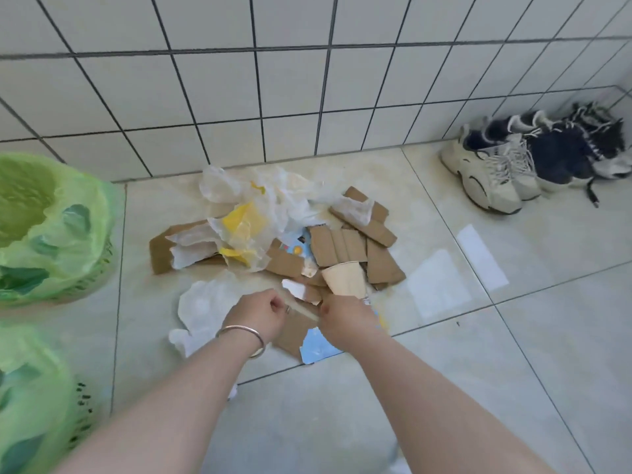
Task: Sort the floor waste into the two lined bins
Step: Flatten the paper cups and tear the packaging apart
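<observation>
**Both hands on a pale strip at the near edge of the waste pile**

My left hand [260, 311] and my right hand [345, 316] are down at the near side of the waste pile [290, 244], close together, and each one pinches an end of a thin pale strip [302, 311] that runs between them. My fingers are curled on it; I cannot tell what the strip is made of. A metal bangle [244, 338] sits on my left wrist.

The pile lies on the floor [342, 422] against the foot of the tiled wall [307, 80], just beyond my hands. Right behind my right hand stands a paper cup [343, 280], tilted among torn cardboard pieces [359, 248] that spread toward the wall. Crumpled clear plastic with yellow print [246, 230] lies over the far left part of the pile. A white crumpled bag [201, 306] lies just left of my left hand, touching the floor beside my wrist. A blue-and-white printed card [318, 347] lies under and between my forearms, next to a brown cardboard scrap.

The two lined bins stand well to my left along the floor's left edge: the far bin [51, 230] and the near bin [30, 398], both with green liners.

Shoes [533, 159] sit in the far right corner of the floor.
</observation>
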A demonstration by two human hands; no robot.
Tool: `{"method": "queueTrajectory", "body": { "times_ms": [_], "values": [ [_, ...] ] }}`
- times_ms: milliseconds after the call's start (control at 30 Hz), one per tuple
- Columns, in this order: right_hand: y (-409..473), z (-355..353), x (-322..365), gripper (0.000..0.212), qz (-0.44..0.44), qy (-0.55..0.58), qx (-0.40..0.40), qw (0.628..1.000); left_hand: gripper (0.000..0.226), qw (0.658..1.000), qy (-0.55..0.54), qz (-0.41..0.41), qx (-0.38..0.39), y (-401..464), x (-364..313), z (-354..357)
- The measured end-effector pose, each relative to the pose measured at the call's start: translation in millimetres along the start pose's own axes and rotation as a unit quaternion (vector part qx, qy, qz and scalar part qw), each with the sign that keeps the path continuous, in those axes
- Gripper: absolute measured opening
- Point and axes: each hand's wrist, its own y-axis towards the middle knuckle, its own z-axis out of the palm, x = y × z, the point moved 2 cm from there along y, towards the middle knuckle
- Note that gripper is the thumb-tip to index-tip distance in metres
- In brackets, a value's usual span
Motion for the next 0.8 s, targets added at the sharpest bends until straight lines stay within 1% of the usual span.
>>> {"method": "queueTrajectory", "body": {
  "times_ms": [67, 133, 233, 267, 333, 433, 500, 600, 667, 733, 800],
  "values": [
    [18, 13, -26, 0.032, 0.040, -0.024, 0.005, 0.999, 0.014, 0.999, -0.005, -0.033, 0.011, 11, 15, 17],
    [31, 24, -53, 0.033, 0.079, 0.016, -0.025, 0.996, 0.014, 0.998, -0.018, -0.061, 0.030, 17, 30, 37],
    [35, 38, -94, 0.034, 0.144, 0.088, -0.125, 0.978, 0.004, 0.993, -0.029, -0.086, 0.071, 21, 41, 66],
    [36, 42, -104, 0.037, 0.160, 0.102, -0.137, 0.972, 0.006, 0.992, -0.031, -0.088, 0.082, 22, 40, 73],
    [40, 52, -115, 0.047, 0.175, 0.129, -0.133, 0.967, 0.014, 0.991, -0.029, -0.084, 0.102, 24, 34, 85],
    [46, 63, -118, 0.058, 0.178, 0.153, -0.108, 0.966, 0.021, 0.990, 0.018, -0.045, 0.129, 28, 19, 99],
    [50, 68, -118, 0.061, 0.182, 0.160, -0.099, 0.965, 0.032, 0.990, 0.061, -0.006, 0.125, 31, 12, 107],
    [58, 69, -115, 0.071, 0.200, 0.185, -0.123, 0.954, 0.054, 0.978, 0.168, 0.064, 0.105, 31, 7, 122],
    [64, 68, -113, 0.076, 0.203, 0.185, -0.150, 0.950, 0.064, 0.967, 0.222, 0.096, 0.081, 29, 1, 129],
    [68, 69, -111, 0.071, 0.197, 0.142, -0.154, 0.958, 0.064, 0.964, 0.231, 0.112, 0.070, 31, -3, 134],
    [69, 71, -110, 0.051, 0.179, 0.074, -0.117, 0.974, 0.057, 0.963, 0.231, 0.102, 0.090, 35, -6, 135]
  ]
}}
